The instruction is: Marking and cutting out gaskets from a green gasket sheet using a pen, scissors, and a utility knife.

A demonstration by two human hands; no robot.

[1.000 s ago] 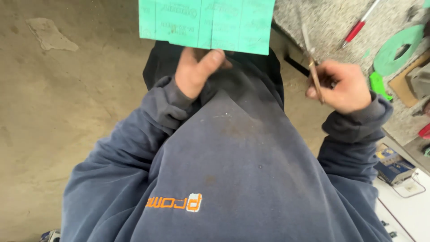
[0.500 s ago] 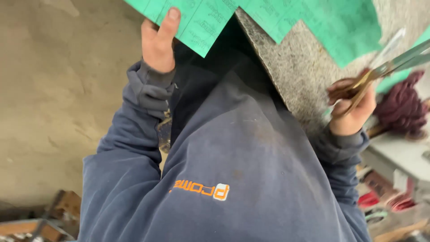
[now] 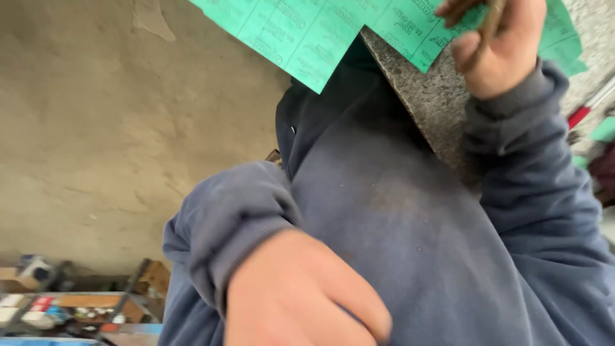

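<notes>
A green printed paper sheet [image 3: 320,32] lies along the top of the view, partly over the corner of a grey speckled stone counter [image 3: 423,96]. My right hand [image 3: 500,51] is up at the top right, over the sheet's right part, closed around the brownish handle of a pair of scissors [image 3: 490,16]; the blades are out of view. My left hand [image 3: 301,295] is close to the camera at the bottom middle, blurred, with its fingers curled in and nothing seen in it. It is far from the sheet. My dark blue sweatshirt [image 3: 397,218] fills the middle.
A bare concrete floor [image 3: 96,141] takes up the left side. A low shelf with small boxes and clutter [image 3: 70,307] sits at the bottom left. A red-handled tool [image 3: 580,116] and green scraps [image 3: 602,131] lie on the counter at the right edge.
My left hand has let go of the green sheet and come down close to the camera. My right hand with the scissors has risen onto the sheet's right part. The view has swung.
</notes>
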